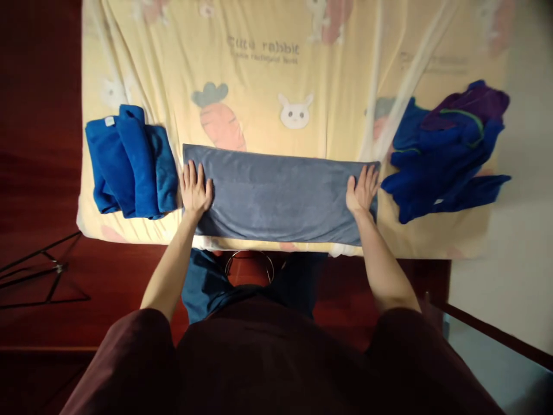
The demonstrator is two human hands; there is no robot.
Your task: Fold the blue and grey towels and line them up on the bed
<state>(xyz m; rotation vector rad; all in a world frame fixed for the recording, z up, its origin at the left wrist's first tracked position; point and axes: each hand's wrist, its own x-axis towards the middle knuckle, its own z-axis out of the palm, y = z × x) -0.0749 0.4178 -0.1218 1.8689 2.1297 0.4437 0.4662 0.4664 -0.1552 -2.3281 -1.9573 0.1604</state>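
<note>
A grey towel (276,196) lies flat as a long strip across the near edge of the bed, directly in front of me. My left hand (196,189) rests flat on its left end with the fingers spread. On the right end, my right hand (362,189) also lies flat, fingers stretched out and thumb apart. Neither hand grips the cloth. To the left of the towel sits a stack of folded blue towels (125,164) with a small white tag. A loose heap of blue cloths (449,155) with a purple piece on top lies to the right.
A yellow sheet (345,69) printed with rabbits and carrots covers the bed, with some wrinkles. Black thin stand legs (49,271) rise from the red-brown floor (38,144) at left. A pale wall (525,190) borders the right side. Part of a round stool (249,266) shows between my legs.
</note>
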